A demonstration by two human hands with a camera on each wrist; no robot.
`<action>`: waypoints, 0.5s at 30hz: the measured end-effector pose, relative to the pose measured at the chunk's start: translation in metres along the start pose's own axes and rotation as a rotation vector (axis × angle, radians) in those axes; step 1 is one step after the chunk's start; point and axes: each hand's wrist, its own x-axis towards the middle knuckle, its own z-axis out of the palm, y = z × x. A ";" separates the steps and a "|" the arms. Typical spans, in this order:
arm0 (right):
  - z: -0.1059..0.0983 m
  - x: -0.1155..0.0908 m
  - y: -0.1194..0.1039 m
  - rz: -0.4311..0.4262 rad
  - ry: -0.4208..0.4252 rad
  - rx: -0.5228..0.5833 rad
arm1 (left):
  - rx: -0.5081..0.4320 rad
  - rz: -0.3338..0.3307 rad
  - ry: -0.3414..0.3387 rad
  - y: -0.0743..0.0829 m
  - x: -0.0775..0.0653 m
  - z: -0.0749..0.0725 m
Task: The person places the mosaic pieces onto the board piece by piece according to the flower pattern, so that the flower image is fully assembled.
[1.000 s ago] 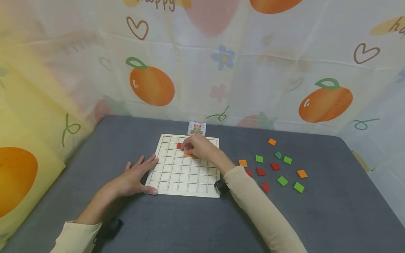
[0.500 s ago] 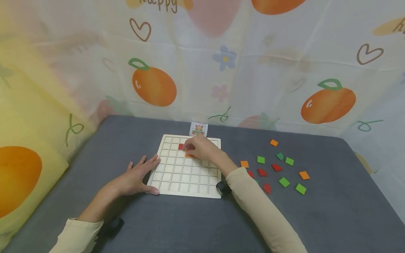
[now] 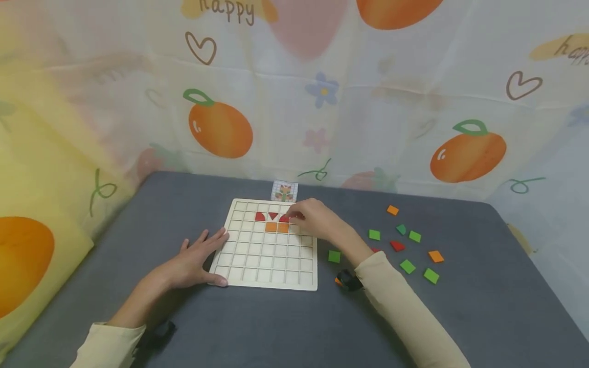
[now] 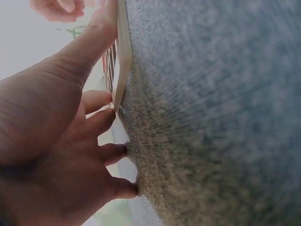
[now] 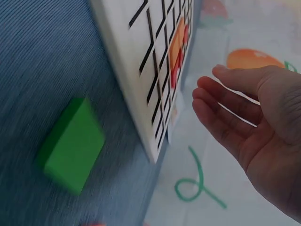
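The spread left hand [image 3: 195, 260] touches the board [image 3: 266, 262], likely steadying it. The right hand [image 3: 315, 219] hangs relaxed, empty.

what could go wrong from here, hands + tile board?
Possible risks:
1. The right hand is close to the rightmost red tile on the board; a brush could nudge it out of line.
2. The black wrist camera partly hides a loose orange tile; lowering that wrist might knock it.
3. The left hand touches the board's left side; a push there could shift everything.
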 end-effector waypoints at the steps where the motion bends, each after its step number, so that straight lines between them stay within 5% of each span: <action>1: -0.002 -0.002 0.003 0.004 0.003 0.001 | 0.001 -0.001 0.003 -0.001 0.000 0.000; 15: -0.016 -0.046 0.037 0.049 0.013 -0.052 | -0.005 0.000 0.001 0.000 -0.001 -0.001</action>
